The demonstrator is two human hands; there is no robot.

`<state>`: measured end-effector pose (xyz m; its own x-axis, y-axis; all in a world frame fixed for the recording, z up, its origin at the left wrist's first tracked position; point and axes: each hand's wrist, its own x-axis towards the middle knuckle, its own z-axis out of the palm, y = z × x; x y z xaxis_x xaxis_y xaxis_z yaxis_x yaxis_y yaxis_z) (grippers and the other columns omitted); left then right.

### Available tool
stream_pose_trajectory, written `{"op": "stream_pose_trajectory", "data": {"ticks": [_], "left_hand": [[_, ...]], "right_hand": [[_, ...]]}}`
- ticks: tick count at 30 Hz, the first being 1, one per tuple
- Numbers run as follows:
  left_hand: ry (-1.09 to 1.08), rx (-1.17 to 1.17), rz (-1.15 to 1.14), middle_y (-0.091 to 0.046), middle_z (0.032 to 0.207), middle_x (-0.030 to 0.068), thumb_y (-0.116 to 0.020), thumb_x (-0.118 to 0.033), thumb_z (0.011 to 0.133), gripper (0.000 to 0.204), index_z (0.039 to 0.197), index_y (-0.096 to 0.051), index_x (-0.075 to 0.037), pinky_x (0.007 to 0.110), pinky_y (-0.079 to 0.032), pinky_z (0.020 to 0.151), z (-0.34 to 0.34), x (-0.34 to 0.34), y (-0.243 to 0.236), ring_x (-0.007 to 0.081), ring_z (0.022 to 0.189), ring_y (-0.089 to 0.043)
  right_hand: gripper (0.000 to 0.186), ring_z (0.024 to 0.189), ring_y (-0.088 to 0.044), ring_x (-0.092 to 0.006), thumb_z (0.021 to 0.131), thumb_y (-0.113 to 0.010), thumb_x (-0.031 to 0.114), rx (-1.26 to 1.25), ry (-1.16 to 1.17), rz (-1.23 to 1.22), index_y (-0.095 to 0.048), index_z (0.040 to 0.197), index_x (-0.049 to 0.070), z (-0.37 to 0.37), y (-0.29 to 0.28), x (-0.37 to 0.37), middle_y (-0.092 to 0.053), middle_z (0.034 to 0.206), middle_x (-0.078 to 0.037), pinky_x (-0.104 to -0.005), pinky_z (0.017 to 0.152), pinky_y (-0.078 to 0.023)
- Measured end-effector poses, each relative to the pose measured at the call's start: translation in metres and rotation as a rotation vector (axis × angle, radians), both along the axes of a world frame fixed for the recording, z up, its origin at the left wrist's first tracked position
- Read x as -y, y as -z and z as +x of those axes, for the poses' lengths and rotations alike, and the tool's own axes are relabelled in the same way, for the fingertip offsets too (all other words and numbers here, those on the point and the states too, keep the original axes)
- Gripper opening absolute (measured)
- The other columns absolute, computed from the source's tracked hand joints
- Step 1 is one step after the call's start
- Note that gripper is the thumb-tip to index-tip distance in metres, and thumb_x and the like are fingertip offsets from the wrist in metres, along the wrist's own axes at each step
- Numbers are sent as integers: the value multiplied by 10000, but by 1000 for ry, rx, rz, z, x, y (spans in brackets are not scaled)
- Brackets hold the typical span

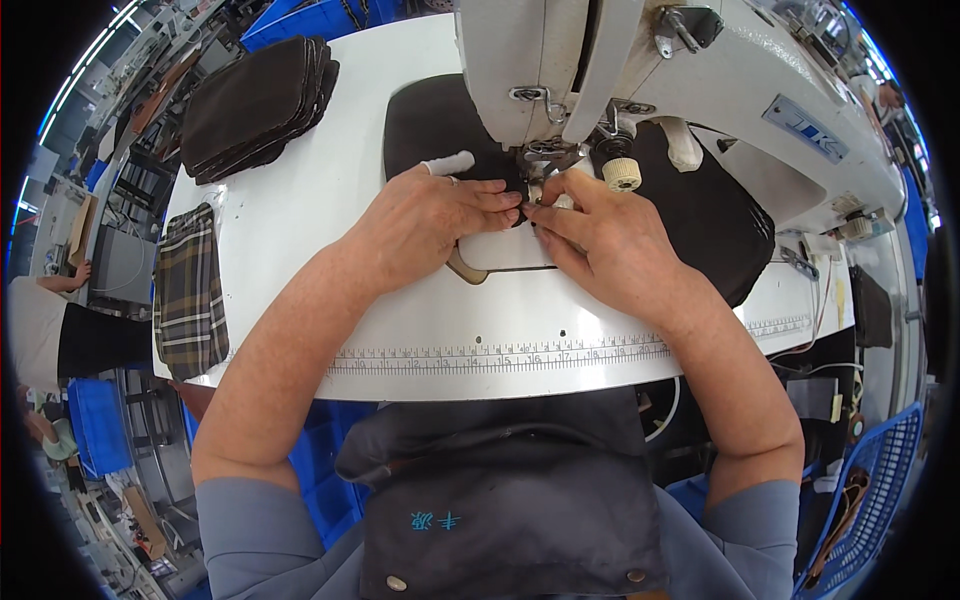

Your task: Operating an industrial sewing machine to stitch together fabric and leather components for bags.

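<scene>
A dark brown fabric piece (420,125) lies under the presser foot (533,170) of a white sewing machine (520,60). My left hand (440,215), with a white sleeve on one finger, rests on that piece, fingers pressed together at its edge left of the foot. My right hand (600,235) is bent just right of the foot, thumb and index pinched at the fabric edge beside the needle; the tips are partly hidden. Another dark piece (700,220) lies to the right, partly behind my right hand and the machine.
A stack of dark squares (250,110) sits back left on the white table (300,250), with folded plaid cloth (190,290) at its left edge. Blue crates (100,420) and a blue basket (860,500) stand beside it. Other people (40,320) are at the sides.
</scene>
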<state>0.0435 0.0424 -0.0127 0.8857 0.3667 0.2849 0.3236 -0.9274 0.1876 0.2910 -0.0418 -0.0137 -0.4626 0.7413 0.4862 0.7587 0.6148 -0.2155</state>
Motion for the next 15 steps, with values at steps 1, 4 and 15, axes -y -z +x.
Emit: {"op": "stream_pose_trajectory", "data": {"ticks": [1, 4, 15], "left_hand": [[-2, 20, 21, -755, 1274, 48, -633, 107, 789, 491, 1192, -798, -120, 377, -561, 945, 2, -4, 0, 195, 1300, -655], [-15, -39, 152, -736, 1314, 16, -612, -4, 900, 391, 1211, -791, -158, 353, -590, 910, 6, -12, -3, 187, 1243, -683], [-305, -263, 70, -759, 993, 211, -615, -88, 882, 334, 1170, -752, 10, 469, -582, 757, 48, 34, -35, 376, 825, -736]], "right_hand": [[228, 810, -705, -264, 876, -753, 125, 18, 41, -11, -781, 1094, 66, -1, 1, -1, -667, 1081, -62, -401, 700, -568], [261, 797, -692, -261, 902, -742, 157, 44, 94, -6, -768, 1149, 75, -3, 4, -2, -632, 1055, -66, -404, 676, -560], [267, 845, -682, -323, 894, -729, 191, -21, 159, 2, -749, 1121, 53, -2, 12, 0, -660, 972, -113, -454, 713, -553]]}}
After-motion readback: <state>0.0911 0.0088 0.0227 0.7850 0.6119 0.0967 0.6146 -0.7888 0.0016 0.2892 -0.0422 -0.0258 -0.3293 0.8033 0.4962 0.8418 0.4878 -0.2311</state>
